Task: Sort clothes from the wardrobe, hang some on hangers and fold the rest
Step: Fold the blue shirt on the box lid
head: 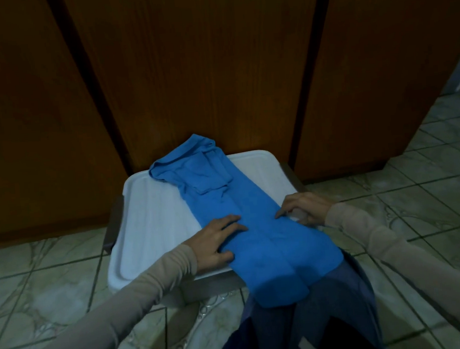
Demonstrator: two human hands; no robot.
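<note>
while flat-fingered left hand [219, 241] and right hand [302, 210] press the blue shirt [257, 227], wardrobe doors [201, 66] back the white table [144, 225]

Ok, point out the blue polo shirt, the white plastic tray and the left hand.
blue polo shirt [257, 221]: head view, middle of the folded body.
white plastic tray [149, 208]: head view, bare left part.
left hand [220, 238]: head view, back of the hand.

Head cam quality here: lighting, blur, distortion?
Head view: dim, bluish cast; wardrobe doors nearly lost in shadow and bowed by the wide lens; blue shirt and both hands soft; no glare on the white tray.
</note>
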